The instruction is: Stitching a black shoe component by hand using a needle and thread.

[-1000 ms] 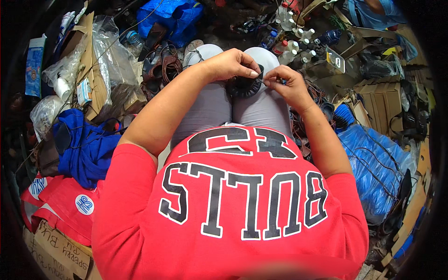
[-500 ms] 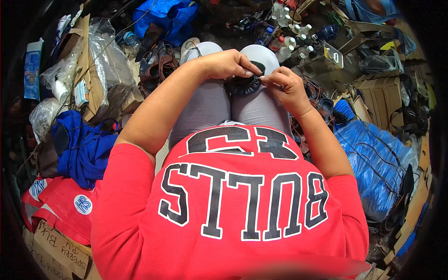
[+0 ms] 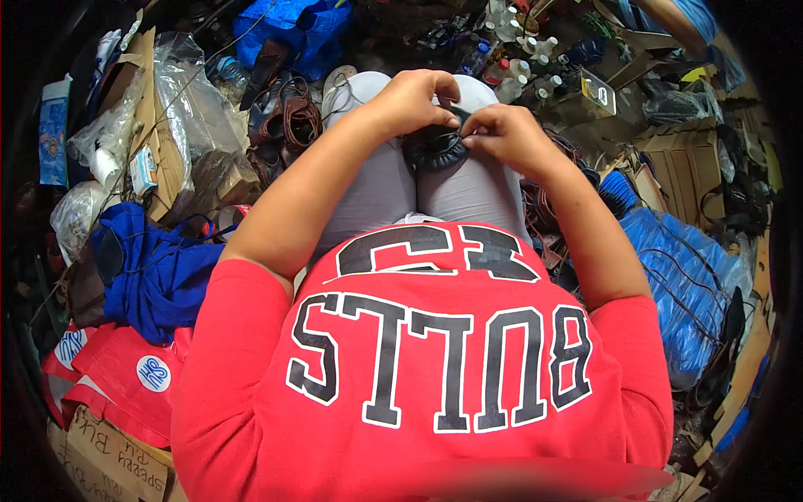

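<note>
A black shoe (image 3: 437, 152), its rim puckered and looking like soft leather, lies over my knees on grey trousers (image 3: 372, 188). My left hand (image 3: 418, 102) curls over its far side, thumb and fingers closed on the upper edge. From the right, my right hand (image 3: 508, 135) pinches at the rim with thumb and forefinger, close to the left fingertips. Whether a needle or thread sits between those fingertips is too small to tell. Part of the shoe is hidden beneath my left hand.
Dark brown shoes (image 3: 297, 113) are heaped left of my knees. Several bottles (image 3: 519, 71) stand ahead on the right. A blue plastic-wrapped bundle (image 3: 673, 289) lies at my right, blue cloth (image 3: 155, 268) at my left. At the top right shows another person's arm (image 3: 676, 23).
My left hand has risen slightly and arched over the shoe. My right hand has moved a little left and turned, its fingertips still at the rim.
</note>
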The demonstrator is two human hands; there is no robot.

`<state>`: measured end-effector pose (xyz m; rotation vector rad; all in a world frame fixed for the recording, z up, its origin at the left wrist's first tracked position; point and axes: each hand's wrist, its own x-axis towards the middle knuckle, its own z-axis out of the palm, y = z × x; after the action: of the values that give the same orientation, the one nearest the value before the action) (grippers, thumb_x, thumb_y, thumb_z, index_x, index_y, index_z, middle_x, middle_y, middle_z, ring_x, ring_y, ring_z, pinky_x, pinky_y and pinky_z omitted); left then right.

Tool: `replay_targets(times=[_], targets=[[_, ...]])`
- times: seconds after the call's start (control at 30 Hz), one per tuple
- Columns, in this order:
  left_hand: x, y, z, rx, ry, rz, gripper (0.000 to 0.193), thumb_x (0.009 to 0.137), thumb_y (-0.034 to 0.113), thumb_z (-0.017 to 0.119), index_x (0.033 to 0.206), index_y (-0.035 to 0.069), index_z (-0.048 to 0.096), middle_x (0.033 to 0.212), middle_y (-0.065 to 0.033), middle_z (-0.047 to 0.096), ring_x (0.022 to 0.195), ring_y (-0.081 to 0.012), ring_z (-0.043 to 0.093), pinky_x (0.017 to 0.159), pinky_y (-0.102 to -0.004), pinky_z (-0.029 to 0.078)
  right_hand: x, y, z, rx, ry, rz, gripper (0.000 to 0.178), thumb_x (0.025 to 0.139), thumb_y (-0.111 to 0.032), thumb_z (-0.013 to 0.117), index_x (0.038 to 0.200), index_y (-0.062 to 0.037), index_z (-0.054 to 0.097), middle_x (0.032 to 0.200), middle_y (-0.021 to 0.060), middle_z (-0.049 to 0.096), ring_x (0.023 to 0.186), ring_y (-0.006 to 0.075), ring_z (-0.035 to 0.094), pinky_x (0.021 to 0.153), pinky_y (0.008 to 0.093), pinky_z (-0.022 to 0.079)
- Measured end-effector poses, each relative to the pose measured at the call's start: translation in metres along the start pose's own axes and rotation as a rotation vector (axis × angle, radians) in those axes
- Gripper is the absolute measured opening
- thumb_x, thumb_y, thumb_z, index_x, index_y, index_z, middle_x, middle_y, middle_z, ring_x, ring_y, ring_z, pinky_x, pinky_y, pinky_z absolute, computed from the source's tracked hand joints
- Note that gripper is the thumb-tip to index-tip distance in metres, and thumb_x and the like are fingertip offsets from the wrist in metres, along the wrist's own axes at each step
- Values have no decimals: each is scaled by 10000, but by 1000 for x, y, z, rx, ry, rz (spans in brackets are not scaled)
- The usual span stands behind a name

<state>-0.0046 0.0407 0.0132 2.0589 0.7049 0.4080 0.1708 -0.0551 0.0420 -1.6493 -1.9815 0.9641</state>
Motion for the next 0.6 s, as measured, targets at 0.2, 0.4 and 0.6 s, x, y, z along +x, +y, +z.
replay_targets(times=[0.2, 0.4, 0.6], targets=[[-75, 7, -26, 215, -112, -103, 246, 809, 199, 646, 966, 11, 623, 919, -165, 622, 861, -288, 602, 766, -347, 456, -26, 26, -7, 486, 7, 154, 206, 834, -226, 628, 925, -44, 659, 871, 6, 558, 826, 117, 508, 751, 249, 427], [-82, 6, -57, -18, 276, -126, 233, 900, 228, 545, 840, 14, 612, 867, -54, 547, 731, -155, 496, 711, -267, 399, -7, 44, 16, 203, 616, 75, 198, 854, -192, 600, 749, -25, 584, 806, 48, 525, 750, 164, 492, 731, 271, 401], [-42, 18, -19, -1261, 169, 89, 398, 992, 314, 291, 764, 60, 497, 1096, -186, 589, 1079, -319, 543, 950, -408, 386, 2, 45, 3, 888, 530, 47, 225, 848, -230, 609, 982, -50, 618, 992, 55, 573, 940, 192, 537, 866, 325, 412]])
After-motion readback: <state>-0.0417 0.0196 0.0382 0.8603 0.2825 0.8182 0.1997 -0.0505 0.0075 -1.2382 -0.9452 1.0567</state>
